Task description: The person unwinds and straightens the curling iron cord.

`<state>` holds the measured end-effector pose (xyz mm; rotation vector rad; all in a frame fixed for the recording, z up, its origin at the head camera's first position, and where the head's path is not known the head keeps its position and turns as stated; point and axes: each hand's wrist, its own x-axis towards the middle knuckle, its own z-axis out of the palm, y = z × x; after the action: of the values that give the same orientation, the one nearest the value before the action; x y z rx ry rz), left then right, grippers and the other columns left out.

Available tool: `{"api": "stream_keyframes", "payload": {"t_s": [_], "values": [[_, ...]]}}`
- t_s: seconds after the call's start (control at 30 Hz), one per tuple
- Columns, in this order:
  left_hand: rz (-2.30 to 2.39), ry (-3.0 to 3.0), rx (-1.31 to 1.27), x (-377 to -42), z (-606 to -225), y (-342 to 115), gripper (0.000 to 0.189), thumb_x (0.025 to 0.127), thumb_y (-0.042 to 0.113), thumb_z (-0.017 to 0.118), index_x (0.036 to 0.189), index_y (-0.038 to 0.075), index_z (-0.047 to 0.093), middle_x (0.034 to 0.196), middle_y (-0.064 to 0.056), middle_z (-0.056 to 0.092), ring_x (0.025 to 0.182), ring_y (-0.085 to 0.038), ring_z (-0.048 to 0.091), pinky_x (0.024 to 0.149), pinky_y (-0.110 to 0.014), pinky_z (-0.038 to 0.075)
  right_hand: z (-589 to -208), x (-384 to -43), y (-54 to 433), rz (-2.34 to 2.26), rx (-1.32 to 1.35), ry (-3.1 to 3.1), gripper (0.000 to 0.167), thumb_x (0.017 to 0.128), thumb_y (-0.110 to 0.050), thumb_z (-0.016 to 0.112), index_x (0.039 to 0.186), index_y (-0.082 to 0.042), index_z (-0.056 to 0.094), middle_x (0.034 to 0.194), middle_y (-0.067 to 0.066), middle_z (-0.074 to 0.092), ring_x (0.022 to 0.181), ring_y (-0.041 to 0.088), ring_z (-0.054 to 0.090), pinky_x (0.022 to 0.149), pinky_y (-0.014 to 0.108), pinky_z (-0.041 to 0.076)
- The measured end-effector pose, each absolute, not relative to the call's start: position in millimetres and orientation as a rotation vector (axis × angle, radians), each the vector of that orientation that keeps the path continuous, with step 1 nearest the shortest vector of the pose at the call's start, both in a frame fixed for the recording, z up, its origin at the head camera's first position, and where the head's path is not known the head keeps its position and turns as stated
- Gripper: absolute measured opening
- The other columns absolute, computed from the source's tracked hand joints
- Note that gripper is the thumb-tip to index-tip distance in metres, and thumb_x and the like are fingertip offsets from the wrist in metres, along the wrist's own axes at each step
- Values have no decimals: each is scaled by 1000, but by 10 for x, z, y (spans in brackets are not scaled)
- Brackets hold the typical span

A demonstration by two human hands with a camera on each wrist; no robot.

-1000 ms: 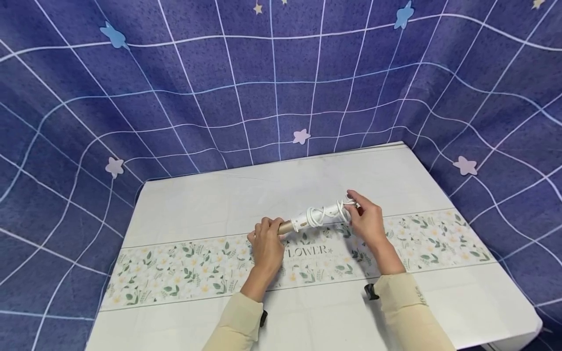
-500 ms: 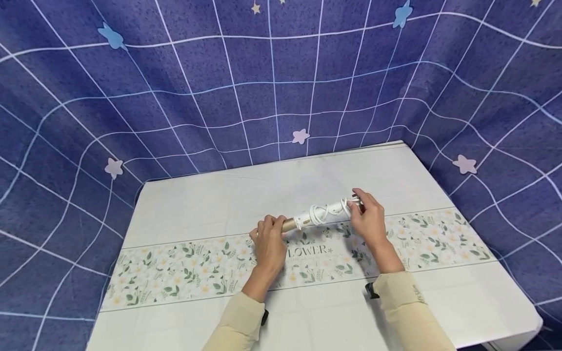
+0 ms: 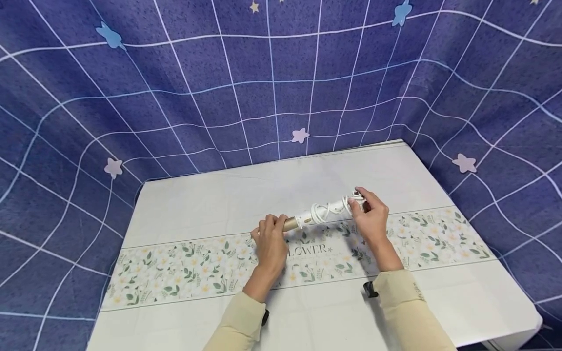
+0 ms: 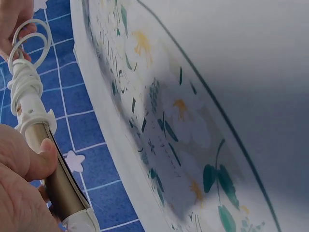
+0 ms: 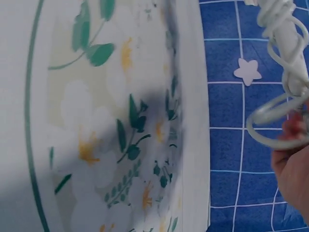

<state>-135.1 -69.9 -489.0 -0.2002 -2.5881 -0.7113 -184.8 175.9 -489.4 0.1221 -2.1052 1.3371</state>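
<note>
A curling iron [image 3: 303,219] with a white handle and gold barrel is held up over the table, slanting up to the right. My left hand [image 3: 270,243] grips its gold barrel; in the left wrist view the thumb lies along the gold part [image 4: 62,186], near a white tip. A white power cord [image 3: 322,212] is wound in several turns round the handle. My right hand [image 3: 371,222] pinches the cord at the handle's far end, beside the plug [image 3: 356,193]. A loose cord loop [image 5: 260,137] stands out by those fingers in the right wrist view.
The white table [image 3: 210,200] carries a flower-patterned band [image 3: 175,273] with printed lettering across its middle. A blue gridded curtain [image 3: 197,107] with stars hangs behind the table and along both sides.
My right hand has shifted slightly right and up at the handle end, and the plug now shows above its fingers. The curling iron and my left hand have slid a little to the right.
</note>
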Motion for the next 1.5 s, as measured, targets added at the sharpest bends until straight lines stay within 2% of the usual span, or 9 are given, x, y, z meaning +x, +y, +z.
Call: {"api": "stream_keyframes", "payload": {"t_s": [0.2,0.3,0.47,0.7,0.97,1.2,1.23,1.43,1.5], "values": [[-718,-2591,-181,-1363,-4849,-717,43,70,-10,77,105,12,67,98,-7,57,90,-26,50,87,-51,33,-4824,-1835,1785,1574,14,-2119,43,86,-9,73,127,-4,62,113,17,64,70,8,53,60,14,42],[-733,-2597,-159,-1374,-4841,-723,40,72,-6,78,106,12,67,99,-7,57,91,-26,51,87,-51,33,-4782,-1819,1773,1596,-106,-2133,38,86,-14,74,121,-3,65,107,14,66,72,8,55,59,14,44],[-760,-2599,-141,-1377,-4836,-717,34,75,-2,76,105,12,68,98,-7,57,90,-26,51,88,-51,32,-4725,-1797,1705,1634,-263,-2123,27,86,-15,74,106,3,68,87,12,64,59,6,55,51,16,48],[-752,-2578,-114,-1375,-4842,-700,37,73,-6,77,104,12,69,95,-7,57,88,-26,51,85,-51,33,-4726,-1787,1593,1629,-323,-2091,30,88,-10,70,113,5,67,82,13,64,51,2,56,49,16,49],[-784,-2631,-80,-1372,-4850,-667,39,76,-5,75,111,11,68,99,-8,57,91,-26,50,86,-50,31,-4766,-1743,1510,1817,-314,-1861,34,88,-11,70,118,6,65,88,19,67,48,4,58,47,16,49],[-798,-2638,-69,-1354,-4852,-659,40,77,-4,74,113,12,68,101,-7,56,92,-26,49,87,-50,31,-4670,-1779,1541,2124,-445,-1622,30,89,-11,69,112,7,67,78,-2,69,41,7,52,41,17,44],[-798,-2634,-69,-1354,-4854,-659,40,77,-4,75,113,12,68,101,-7,56,92,-25,49,87,-50,31,-4680,-1794,1558,2180,-482,-1590,31,89,-13,69,112,7,67,80,0,69,41,6,51,40,16,42],[-807,-2611,-80,-1350,-4851,-666,38,77,-5,74,110,12,69,99,-7,57,91,-25,50,86,-50,31,-4615,-1781,1685,2494,-447,-1628,40,96,-16,60,129,6,54,90,1,69,45,4,42,40,15,36],[-806,-2606,-85,-1345,-4850,-674,37,76,-5,74,109,13,69,99,-7,57,90,-25,50,85,-50,31,-4618,-1796,1765,2621,-327,-1647,44,99,-15,55,139,0,47,83,0,65,45,6,42,42,17,37]]}}
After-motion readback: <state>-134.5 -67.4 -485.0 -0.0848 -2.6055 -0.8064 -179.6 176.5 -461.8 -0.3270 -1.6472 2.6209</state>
